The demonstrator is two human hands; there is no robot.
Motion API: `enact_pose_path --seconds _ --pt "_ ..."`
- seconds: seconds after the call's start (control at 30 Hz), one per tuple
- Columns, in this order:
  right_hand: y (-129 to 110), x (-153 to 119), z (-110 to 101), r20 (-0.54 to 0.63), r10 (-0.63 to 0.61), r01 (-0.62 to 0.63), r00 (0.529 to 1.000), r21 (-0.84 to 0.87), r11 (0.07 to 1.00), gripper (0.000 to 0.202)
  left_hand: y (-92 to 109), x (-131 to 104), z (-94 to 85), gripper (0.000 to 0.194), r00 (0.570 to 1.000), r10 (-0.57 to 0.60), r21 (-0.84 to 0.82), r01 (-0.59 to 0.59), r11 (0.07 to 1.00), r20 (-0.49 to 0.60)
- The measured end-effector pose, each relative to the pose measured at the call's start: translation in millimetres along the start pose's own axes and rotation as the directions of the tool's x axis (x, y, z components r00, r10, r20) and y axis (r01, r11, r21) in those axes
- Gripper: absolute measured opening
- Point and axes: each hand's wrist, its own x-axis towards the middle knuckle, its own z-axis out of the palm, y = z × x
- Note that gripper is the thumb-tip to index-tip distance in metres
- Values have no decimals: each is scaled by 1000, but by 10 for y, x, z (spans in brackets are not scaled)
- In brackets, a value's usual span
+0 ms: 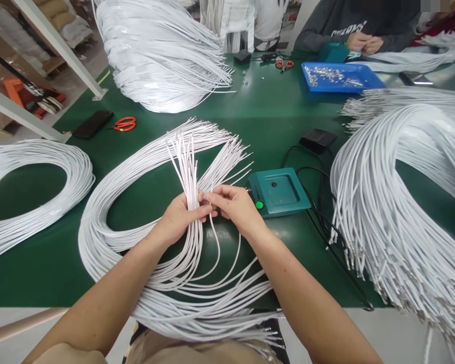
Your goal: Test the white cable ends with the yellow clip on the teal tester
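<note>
A bunch of white cables [189, 174] stands upright in my left hand [180, 215], the fingers wrapped round it and the cut ends fanned out above. My right hand [233, 205] touches the left fingertips and pinches a single white cable [215, 240] that curves down from it. Behind and below both hands lies a large coil of white cables [94, 222], its ends at the upper right. Just right of my right hand sits a green device [280, 189] with a lit green button. More loose cables hang over the near table edge between my forearms.
White cable bundles lie at left [74, 172], back [163, 55] and right [364, 167]. Orange-handled scissors [125, 124], a dark phone [93, 124], a black pedal [318, 140] and a blue tray [341, 77] rest on the green table [250, 116]. Another person works across it.
</note>
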Motion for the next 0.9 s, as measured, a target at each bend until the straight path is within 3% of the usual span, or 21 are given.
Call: enact_pose_path --seconds 0.1,0.23,0.4,0.6,0.73,0.9 --pt "18 22 3 -97 -71 72 993 7 997 20 -1 -6 -3 32 1000 -19 46 18 999 23" --pt "28 39 -2 -144 -93 86 985 -52 995 18 6 -4 22 32 999 10 72 -7 997 -41" --pt "37 35 5 -104 -40 40 994 -5 999 21 -8 15 32 34 992 75 123 -63 990 -102" --pt "104 68 -9 62 105 -119 993 302 946 20 -25 21 7 31 983 132 194 -106 975 -128" --pt "113 77 -25 55 131 -142 990 314 939 20 11 -2 48 29 987 134 247 -107 963 -94" --pt "76 58 -21 49 160 -167 986 248 954 33 56 -40 122 24 990 111 379 -71 923 -84"
